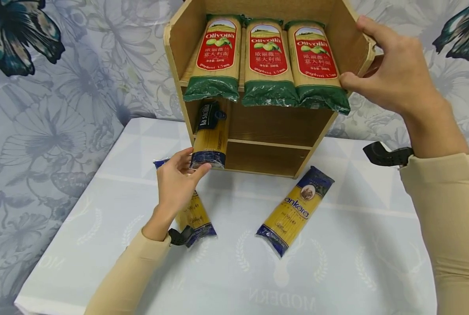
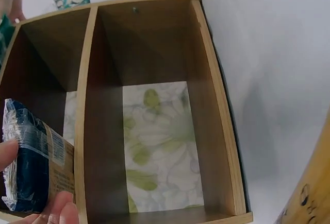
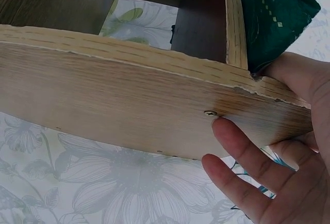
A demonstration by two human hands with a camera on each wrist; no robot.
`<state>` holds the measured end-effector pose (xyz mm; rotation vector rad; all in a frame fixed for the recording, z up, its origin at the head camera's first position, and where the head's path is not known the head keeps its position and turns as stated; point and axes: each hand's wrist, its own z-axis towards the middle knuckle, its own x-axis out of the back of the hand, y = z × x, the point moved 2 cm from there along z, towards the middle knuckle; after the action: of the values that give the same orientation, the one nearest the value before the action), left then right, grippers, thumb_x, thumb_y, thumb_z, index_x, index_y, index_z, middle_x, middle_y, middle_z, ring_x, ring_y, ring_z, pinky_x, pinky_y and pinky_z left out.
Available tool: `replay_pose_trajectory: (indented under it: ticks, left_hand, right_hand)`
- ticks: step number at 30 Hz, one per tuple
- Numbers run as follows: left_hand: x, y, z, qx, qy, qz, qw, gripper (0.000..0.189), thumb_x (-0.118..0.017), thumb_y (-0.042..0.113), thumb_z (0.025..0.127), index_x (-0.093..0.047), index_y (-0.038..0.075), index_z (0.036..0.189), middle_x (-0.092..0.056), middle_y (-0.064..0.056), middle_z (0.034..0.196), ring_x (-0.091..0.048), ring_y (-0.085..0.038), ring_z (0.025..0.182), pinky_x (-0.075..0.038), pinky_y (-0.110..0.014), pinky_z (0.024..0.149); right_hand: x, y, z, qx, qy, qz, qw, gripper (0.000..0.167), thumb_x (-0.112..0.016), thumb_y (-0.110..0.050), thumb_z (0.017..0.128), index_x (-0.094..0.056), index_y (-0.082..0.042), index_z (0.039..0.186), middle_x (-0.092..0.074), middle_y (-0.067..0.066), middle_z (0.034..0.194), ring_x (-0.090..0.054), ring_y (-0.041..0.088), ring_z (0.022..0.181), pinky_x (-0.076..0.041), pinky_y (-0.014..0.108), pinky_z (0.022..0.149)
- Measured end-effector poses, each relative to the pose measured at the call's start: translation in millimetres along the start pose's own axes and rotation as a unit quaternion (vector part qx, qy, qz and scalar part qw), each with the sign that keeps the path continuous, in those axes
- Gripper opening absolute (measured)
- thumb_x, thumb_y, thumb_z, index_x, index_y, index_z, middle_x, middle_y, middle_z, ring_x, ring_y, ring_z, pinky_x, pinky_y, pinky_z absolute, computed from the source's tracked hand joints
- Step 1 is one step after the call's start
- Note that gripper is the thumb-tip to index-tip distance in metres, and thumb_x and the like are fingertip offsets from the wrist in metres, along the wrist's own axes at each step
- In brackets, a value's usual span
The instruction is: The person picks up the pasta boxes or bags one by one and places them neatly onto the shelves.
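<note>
My left hand [image 1: 177, 181] holds the blue end of a La Sicilia spaghetti pack [image 1: 210, 140], thumb on one side and fingers on the other. Most of that pack lies inside the middle compartment of a wooden shelf [image 1: 271, 144], at its left side. In the left wrist view the pack's dark blue end [image 2: 31, 167] sits between thumb and fingertips, beside the divider. My right hand [image 1: 399, 70] grips the shelf's right side panel [image 3: 129, 95], thumb at the front edge and fingers along the outer face, close to the rightmost green-ended Olivoilà spaghetti pack [image 1: 317, 61].
Two more Olivoilà packs [image 1: 222, 52] lie on the upper shelf, their ends jutting over its edge. On the white-covered table [image 1: 226, 280], one Ankara pasta pack [image 1: 295, 212] lies in front of the shelf; another yellow-and-blue pack [image 1: 196, 214] is partly behind my left hand.
</note>
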<state>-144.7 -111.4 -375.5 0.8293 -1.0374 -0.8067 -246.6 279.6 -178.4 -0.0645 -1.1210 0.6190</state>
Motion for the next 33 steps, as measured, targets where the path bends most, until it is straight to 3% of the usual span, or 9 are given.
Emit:
replay_pose_trajectory:
  ticks: [3, 7, 13, 16, 19, 23, 25, 27, 33]
  left_hand:
    - [-0.6, -1.1, 5.6, -0.015, 0.009, 0.01, 0.9998, 0.063, -0.088, 0.032, 0.082, -0.065, 0.004, 0.134, -0.072, -0.014, 0.113, -0.07, -0.023, 0.083, -0.058, -0.037, 0.078]
    - [0.8, -2.8, 6.1, -0.029, 0.015, 0.007, 0.9994, 0.057, -0.086, 0.029, 0.084, -0.066, 0.003, 0.131, -0.073, -0.014, 0.11, -0.07, -0.022, 0.083, -0.057, -0.028, 0.074]
    - [10.2, -7.5, -15.6, -0.031, 0.048, -0.01, 0.9983, 0.02, -0.078, 0.009, 0.09, -0.066, -0.001, 0.102, -0.068, -0.009, 0.084, -0.063, -0.019, 0.07, -0.05, -0.016, 0.061]
    - [8.4, -7.8, -27.8, -0.025, 0.013, -0.065, 0.9975, 0.013, -0.075, 0.004, 0.09, -0.063, -0.001, 0.092, -0.065, -0.009, 0.078, -0.06, -0.018, 0.065, -0.049, -0.018, 0.058]
    - [1.6, -3.7, -31.8, -0.03, -0.068, -0.165, 0.9835, 0.01, -0.071, 0.0, 0.092, -0.065, -0.006, 0.097, -0.068, -0.015, 0.087, -0.066, -0.022, 0.074, -0.056, -0.023, 0.067]
    - [-7.1, 3.4, -25.6, -0.036, -0.159, -0.285, 0.9445, 0.026, -0.066, -0.005, 0.094, -0.062, -0.013, 0.118, -0.066, -0.029, 0.11, -0.068, -0.033, 0.1, -0.058, -0.031, 0.088]
    - [-10.4, 5.9, -21.0, -0.038, -0.182, -0.311, 0.932, 0.032, -0.065, -0.006, 0.094, -0.059, -0.014, 0.125, -0.063, -0.032, 0.118, -0.066, -0.036, 0.108, -0.056, -0.033, 0.094]
    - [-13.2, 6.7, -17.0, -0.036, -0.19, -0.323, 0.9264, 0.035, -0.064, -0.006, 0.094, -0.058, -0.014, 0.127, -0.063, -0.032, 0.12, -0.065, -0.035, 0.111, -0.055, -0.033, 0.095]
    - [-17.3, 8.0, -8.3, -0.044, -0.181, -0.32, 0.9287, 0.032, -0.064, -0.008, 0.092, -0.06, -0.015, 0.123, -0.067, -0.028, 0.114, -0.067, -0.032, 0.106, -0.056, -0.033, 0.094]
  right_hand:
    - [-1, 0, 0.2, 0.002, 0.002, 0.001, 1.0, 0.09, -0.079, -0.018, 0.088, -0.028, -0.041, 0.159, -0.044, -0.007, 0.156, -0.066, 0.019, 0.098, -0.05, 0.012, 0.087]
    - [-2, 0, 1.1, 0.004, 0.002, 0.011, 0.9999, 0.09, -0.08, -0.016, 0.087, -0.031, -0.041, 0.158, -0.047, -0.005, 0.154, -0.055, -0.006, 0.085, -0.048, 0.007, 0.081]
    - [-4, -2, 3.1, 0.014, 0.004, 0.016, 0.9998, 0.09, -0.081, -0.014, 0.086, -0.032, -0.039, 0.158, -0.047, -0.006, 0.154, -0.056, -0.009, 0.085, -0.046, 0.005, 0.078]
    - [-3, -2, 2.1, 0.007, 0.009, 0.008, 0.9999, 0.089, -0.08, -0.015, 0.087, -0.032, -0.039, 0.158, -0.044, -0.008, 0.156, -0.047, -0.015, 0.08, -0.046, 0.005, 0.08]
    - [-2, -1, 0.6, -0.004, 0.009, 0.011, 0.9999, 0.089, -0.079, -0.015, 0.087, -0.031, -0.041, 0.158, -0.042, -0.008, 0.157, -0.048, -0.013, 0.08, -0.046, 0.005, 0.081]
    - [-4, -1, 0.4, -0.006, 0.001, 0.027, 0.9996, 0.09, -0.079, -0.013, 0.086, -0.031, -0.04, 0.158, -0.045, -0.004, 0.154, -0.051, -0.009, 0.082, -0.045, 0.004, 0.077]
    - [-5, -1, 0.8, -0.002, -0.001, 0.03, 0.9995, 0.09, -0.079, -0.013, 0.086, -0.032, -0.04, 0.158, -0.047, -0.002, 0.153, -0.051, -0.008, 0.082, -0.045, 0.003, 0.075]
    - [-5, 0, 1.1, 0.006, 0.0, 0.03, 0.9995, 0.09, -0.08, -0.013, 0.086, -0.032, -0.039, 0.158, -0.047, -0.003, 0.153, -0.051, -0.009, 0.082, -0.045, 0.003, 0.074]
    - [-1, 1, 0.9, 0.021, 0.015, 0.025, 0.9994, 0.089, -0.08, -0.013, 0.085, -0.035, -0.038, 0.157, -0.049, -0.003, 0.153, -0.049, -0.015, 0.08, -0.044, 0.002, 0.074]
